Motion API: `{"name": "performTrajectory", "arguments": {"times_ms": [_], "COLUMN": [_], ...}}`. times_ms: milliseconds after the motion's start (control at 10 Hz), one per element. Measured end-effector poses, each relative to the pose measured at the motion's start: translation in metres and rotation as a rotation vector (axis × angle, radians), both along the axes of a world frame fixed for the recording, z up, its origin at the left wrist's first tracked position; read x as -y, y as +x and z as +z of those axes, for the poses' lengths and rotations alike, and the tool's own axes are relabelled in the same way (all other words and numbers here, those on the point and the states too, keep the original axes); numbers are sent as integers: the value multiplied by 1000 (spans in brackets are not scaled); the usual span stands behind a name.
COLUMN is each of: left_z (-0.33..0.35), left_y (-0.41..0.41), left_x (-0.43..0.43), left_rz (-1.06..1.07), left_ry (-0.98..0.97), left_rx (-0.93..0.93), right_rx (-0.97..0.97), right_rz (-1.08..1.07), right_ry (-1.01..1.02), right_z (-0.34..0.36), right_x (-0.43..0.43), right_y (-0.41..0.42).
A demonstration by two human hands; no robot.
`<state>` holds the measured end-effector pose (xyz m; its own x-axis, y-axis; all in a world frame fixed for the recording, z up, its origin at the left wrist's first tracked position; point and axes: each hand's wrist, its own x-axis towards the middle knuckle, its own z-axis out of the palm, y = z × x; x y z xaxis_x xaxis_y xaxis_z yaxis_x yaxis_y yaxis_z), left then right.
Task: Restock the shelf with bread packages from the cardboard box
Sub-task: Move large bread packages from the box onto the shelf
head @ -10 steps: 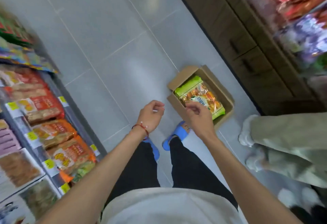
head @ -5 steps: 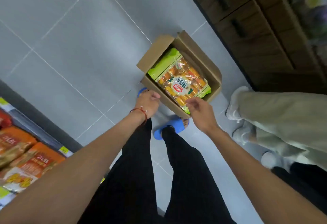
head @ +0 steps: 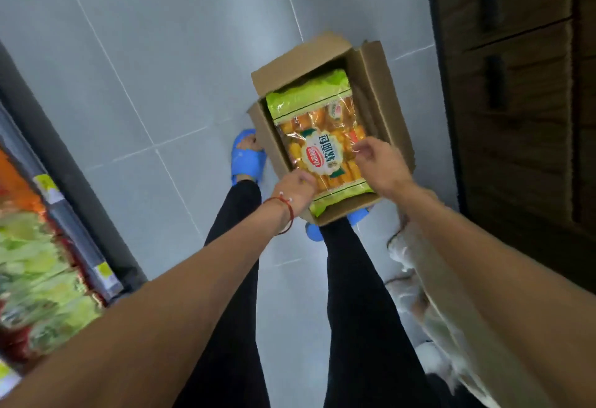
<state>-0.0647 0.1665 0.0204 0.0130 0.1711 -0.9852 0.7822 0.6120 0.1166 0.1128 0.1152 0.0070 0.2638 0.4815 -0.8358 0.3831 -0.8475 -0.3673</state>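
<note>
Tiled floor fills most of the view, grey, nothing loose on it.
Shelf runs down the left edge: blurred green and orange packs, yellow price tags on the rail. Can't tell how full it is or where the gap for bread sits.
Dark wooden cabinet along the right edge, drawer handles visible.
Second person's pale trouser leg and white shoe at lower right, just beside the wearer's right leg.
Cardboard box on the floor, flaps open, right in front of the wearer's blue slippers.
Bread package lies flat on top inside the box, green ends, clear window, round label. At least one pack there; whatever's under it is hidden.
Left hand, red string at the wrist, at the pack's near-left edge, fingers curled on the film.
Right hand at the pack's right side, fingers pinching toward the wrap. Both touching it; can't tell if either grip is fully closed.
Progress, my read: mid-pick, pack not lifted out. Left to do: lift, turn to the shelf, place, repeat until the box is empty. Stock already shelved can't be counted from here.
</note>
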Motion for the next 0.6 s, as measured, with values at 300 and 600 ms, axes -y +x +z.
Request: {"name": "performTrajectory", "arguments": {"times_ms": [300, 600], "left_z": [-86, -180], "left_y": [19, 18], "left_x": [82, 87], "left_rz": [623, 1307], "left_ry": [-236, -466], "left_rx": [-98, -156], "right_rx": [128, 239], "right_rz": [487, 672], "right_ry": [183, 317], "right_z": [-90, -177], "right_x": [-14, -75], "right_y": [15, 23]}}
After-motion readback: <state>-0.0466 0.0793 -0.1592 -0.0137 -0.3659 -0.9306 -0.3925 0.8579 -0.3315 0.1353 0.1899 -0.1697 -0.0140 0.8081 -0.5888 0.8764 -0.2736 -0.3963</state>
